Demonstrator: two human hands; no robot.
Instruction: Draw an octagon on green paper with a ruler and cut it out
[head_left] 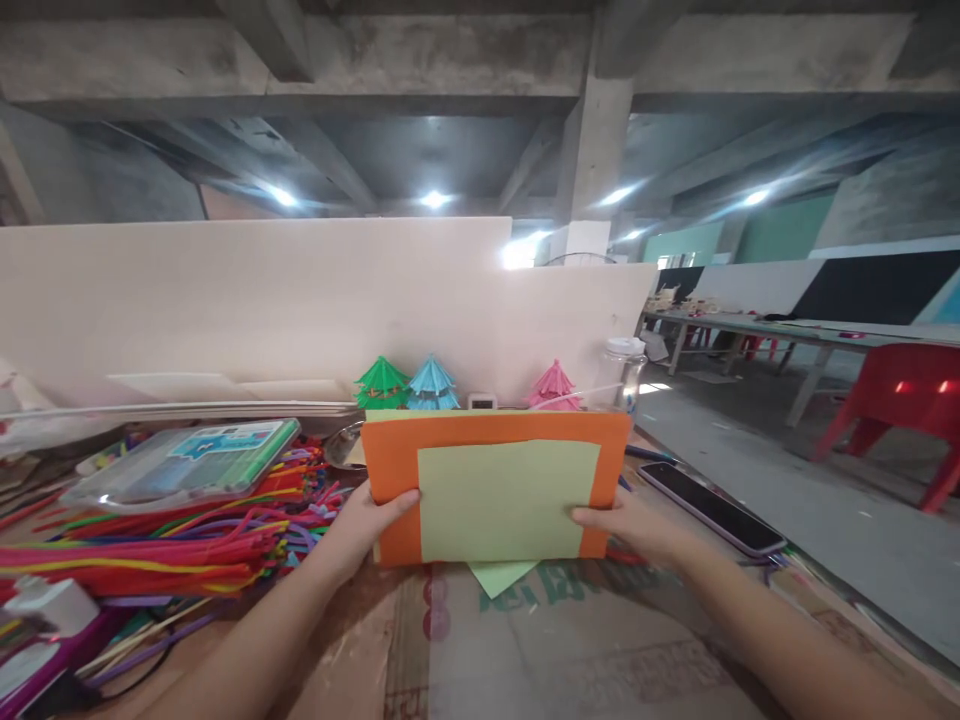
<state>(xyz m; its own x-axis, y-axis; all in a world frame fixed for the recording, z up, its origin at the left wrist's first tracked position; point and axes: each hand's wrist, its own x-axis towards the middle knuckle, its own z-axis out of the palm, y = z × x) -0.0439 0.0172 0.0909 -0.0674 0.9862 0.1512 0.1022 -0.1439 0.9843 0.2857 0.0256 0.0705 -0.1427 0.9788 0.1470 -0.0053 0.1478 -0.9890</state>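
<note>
Paper (pixel 491 428), orange, smooth and rectangular, stood near upright between the left hand (pixel 369 527) and the right hand (pixel 634 525), facing the camera, long axis running left to right. Fingers on both sides were clamped on its edges, thumbs in front; the right thumb's tip overlapped a pale green sheet (pixel 506 500) on its face. Fuzzy pipe cleaners (pixel 142 565) lay left of the fingers; beyond them rose a layered, cone-shaped green tree (pixel 382 384).

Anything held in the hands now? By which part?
Yes: orange paper with pale green paper against its near face. The left hand grips the left side, the right hand the right.
</note>
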